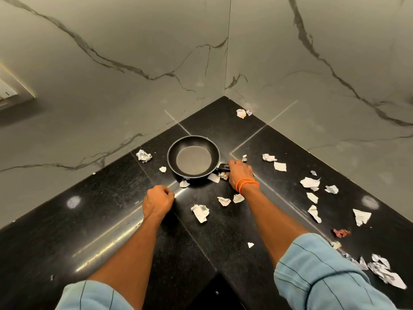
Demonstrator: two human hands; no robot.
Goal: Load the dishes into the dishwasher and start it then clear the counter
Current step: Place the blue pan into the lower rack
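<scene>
On glossy black counter (100, 220), right hand (240, 173) gripping round nonstick pan (193, 156), crumpled paper scraps (201, 212)

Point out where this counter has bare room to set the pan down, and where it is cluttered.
Free: the black counter left of the left hand, out to its near edge, holds no scraps. Crowded: paper scraps litter the right wing from the pan onward, and more ring the pan, whose handle the right hand grips.

Right hand (239, 173) grips the black pan (193, 157); left hand (158, 200) fisted on counter (67, 231).
</scene>
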